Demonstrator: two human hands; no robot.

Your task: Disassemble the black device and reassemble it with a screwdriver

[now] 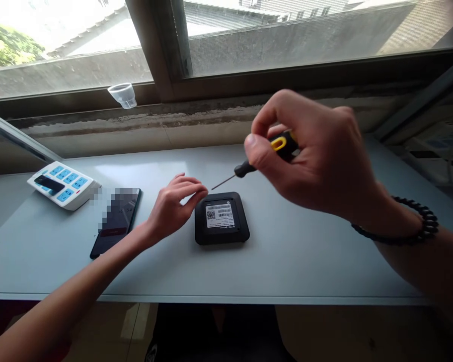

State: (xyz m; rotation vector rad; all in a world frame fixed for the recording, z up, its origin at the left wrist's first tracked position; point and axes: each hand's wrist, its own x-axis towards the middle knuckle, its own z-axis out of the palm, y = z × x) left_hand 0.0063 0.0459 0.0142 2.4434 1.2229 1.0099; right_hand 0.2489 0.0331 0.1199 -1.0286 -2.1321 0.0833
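A black square plastic device lies on the pale grey table, its underside up, with a white barcode label facing me. My left hand rests beside it, fingertips at its upper left corner and holding nothing. My right hand is raised to the right of it, shut on a small screwdriver with a black and yellow handle. The thin shaft points down and left, its tip in the air just above the device's upper left edge. A dark beaded bracelet circles my right wrist.
A white power strip with blue sockets and a black object on it lies at the left, next to a pixelated phone. A clear plastic cup stands on the window ledge behind the pale grey table.
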